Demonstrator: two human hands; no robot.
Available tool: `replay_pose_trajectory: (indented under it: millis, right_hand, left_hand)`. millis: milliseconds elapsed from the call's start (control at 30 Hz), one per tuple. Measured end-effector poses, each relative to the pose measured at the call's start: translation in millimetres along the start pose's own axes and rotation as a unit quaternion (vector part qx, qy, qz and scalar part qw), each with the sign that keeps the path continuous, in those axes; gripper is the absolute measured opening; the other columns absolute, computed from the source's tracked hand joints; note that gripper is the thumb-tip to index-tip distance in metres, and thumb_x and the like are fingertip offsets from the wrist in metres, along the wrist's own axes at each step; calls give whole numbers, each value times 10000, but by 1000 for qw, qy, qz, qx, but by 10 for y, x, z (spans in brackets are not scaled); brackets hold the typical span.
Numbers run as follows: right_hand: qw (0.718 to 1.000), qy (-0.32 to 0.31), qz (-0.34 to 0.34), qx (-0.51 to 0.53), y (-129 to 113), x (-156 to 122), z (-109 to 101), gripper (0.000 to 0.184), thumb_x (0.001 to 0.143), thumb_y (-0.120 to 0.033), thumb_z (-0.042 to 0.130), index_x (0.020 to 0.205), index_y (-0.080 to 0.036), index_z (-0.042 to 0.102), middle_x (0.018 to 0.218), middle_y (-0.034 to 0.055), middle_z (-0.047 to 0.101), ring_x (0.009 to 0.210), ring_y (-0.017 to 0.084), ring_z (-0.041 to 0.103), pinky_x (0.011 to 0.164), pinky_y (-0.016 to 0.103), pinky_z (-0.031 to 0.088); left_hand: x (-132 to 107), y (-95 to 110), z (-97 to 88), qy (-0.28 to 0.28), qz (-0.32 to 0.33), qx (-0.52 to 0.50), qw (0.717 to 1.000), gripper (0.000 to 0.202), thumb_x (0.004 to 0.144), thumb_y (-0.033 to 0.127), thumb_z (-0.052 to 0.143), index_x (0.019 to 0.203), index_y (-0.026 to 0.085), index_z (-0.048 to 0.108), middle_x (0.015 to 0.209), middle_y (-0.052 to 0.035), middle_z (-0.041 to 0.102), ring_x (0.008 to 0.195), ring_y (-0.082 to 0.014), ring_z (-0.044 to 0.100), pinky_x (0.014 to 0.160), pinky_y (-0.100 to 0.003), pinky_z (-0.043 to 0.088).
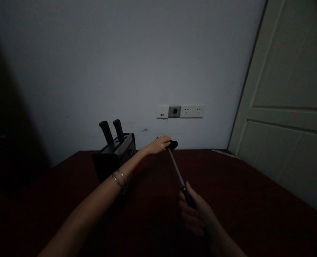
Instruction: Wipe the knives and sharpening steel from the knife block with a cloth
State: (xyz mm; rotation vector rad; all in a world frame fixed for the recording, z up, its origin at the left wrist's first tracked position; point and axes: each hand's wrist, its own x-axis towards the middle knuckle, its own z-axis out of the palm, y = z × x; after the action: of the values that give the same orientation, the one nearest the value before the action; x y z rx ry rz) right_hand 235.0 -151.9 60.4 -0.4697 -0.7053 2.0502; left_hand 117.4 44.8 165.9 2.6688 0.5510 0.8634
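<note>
My right hand [194,210] is closed around the black handle of a honing steel [176,167]. Its thin grey rod points up and away, towards the wall. At the far tip, my left hand [161,144] reaches out and closes on a small black thing [173,144] that looks soft, like a cloth. The rod's end meets this black thing, and the dim light hides its exact kind. Left of my left forearm stands a dark knife block [107,162], partly covered by the arm. Two black-handled knives [112,132] stick up from its top.
The dark red table [153,200] reaches back to a pale wall [137,64]. Several sockets and switches [180,111] are set in the wall above the table's far edge. A white panelled door [289,107] borders the right side. A patterned strip [225,154] lies at the back right.
</note>
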Motion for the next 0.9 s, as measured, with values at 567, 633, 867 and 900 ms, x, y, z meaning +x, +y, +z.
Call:
replay_pose_trajectory:
  millis: [567,633,867,900]
  right_hand:
    - [978,148,-82,-124,102,-12,87,481,718,-649,481,667,-173,529,330,-89,367,226,35,264,229,151,242]
    - [976,150,-84,-132,92,-7,69,481,704,-652,496,683,-173,537,331,-87,373,227,39,273,229,156,251]
    - [968,170,-124,-140,87,12,33,490,677,-627,554,783,-149,575,349,-94,379,235,38,277,229,156,253]
    - [965,180,-128,-142,88,13,31,493,678,-625,556,790,-146,577,353,-93,381,239,38,283,231,157,254]
  left_hand:
    - [-283,151,186,517,-123,-220,818,182,826,321,425,716,183,469,661,26,439,603,-117,413,583,-222,345]
    - [-342,226,140,518,-108,-225,818,187,816,334,455,713,180,485,669,24,451,622,-119,420,602,-224,349]
    - [-532,377,89,465,-96,-263,840,181,770,319,516,666,171,508,628,29,444,589,-113,406,561,-220,333]
    - [-557,381,101,460,-100,-270,840,175,770,316,512,673,171,512,628,28,447,587,-114,408,560,-220,334]
